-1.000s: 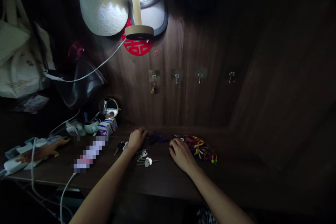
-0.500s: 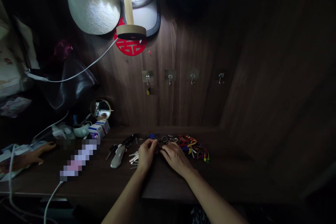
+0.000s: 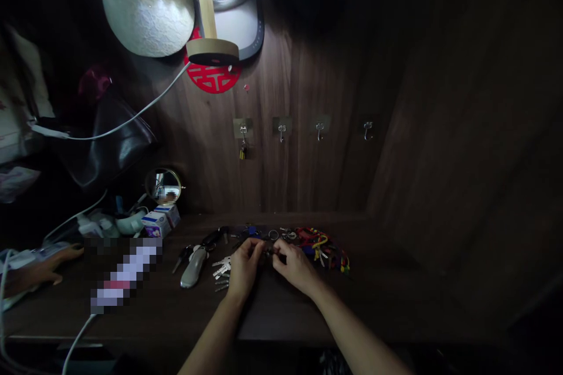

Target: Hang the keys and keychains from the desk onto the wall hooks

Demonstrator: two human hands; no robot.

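My left hand [image 3: 245, 265] is closed in a pinch over the dark desk, thumb and forefinger pressed together. Facing it, my right hand [image 3: 295, 265] has its fingers curled in a pinch too. Between the fingertips is a small dark object with a metallic glint [image 3: 268, 252], too small and dim to name. Silver keys [image 3: 223, 269] lie fanned out just left of my left hand. Farther left are a grey oval fob [image 3: 194, 268] and a black key [image 3: 182, 258]. Behind my hands is a metal ring [image 3: 273, 235]; to the right lies a heap of colourful cords [image 3: 323, 243].
Hooks [image 3: 282, 129] line the wooden wall; a small brass padlock-like piece [image 3: 243, 153] hangs from the leftmost. A lamp [image 3: 206, 6] hangs above. Leftward are a round mirror [image 3: 163, 186], boxes [image 3: 159, 222], a white cable [image 3: 79, 334] and a tan hand-shaped thing [image 3: 61, 258], unclear in kind.
My right hand's fingers have curled into a pinch and drawn slightly apart from the left, exposing the small dark object. My view has shifted a little to the right.
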